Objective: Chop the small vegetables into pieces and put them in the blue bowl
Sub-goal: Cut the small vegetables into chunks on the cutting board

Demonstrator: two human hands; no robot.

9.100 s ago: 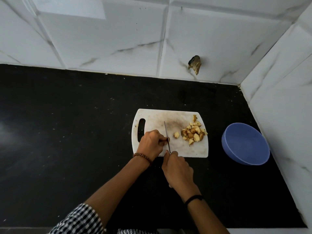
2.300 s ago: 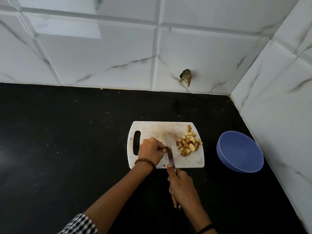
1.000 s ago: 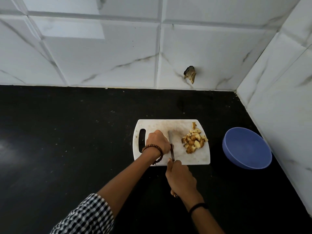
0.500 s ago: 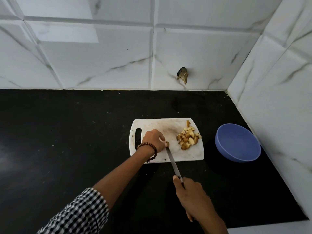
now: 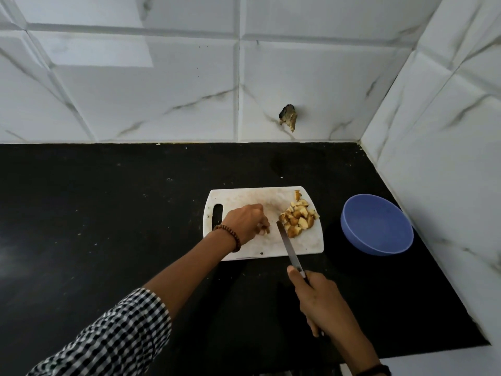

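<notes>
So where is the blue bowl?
In the head view, the bowl sits on the counter at the right, beside the board, near the wall.

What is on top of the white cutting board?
A pile of chopped pieces, the blade of the knife, and the left hand pinching a small piece, which it mostly covers.

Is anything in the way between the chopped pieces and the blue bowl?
Nothing visible. The chopped pieces sit on the right end of the cutting board, and only bare black counter separates the board from the blue bowl. The knife lies left of them.
</notes>
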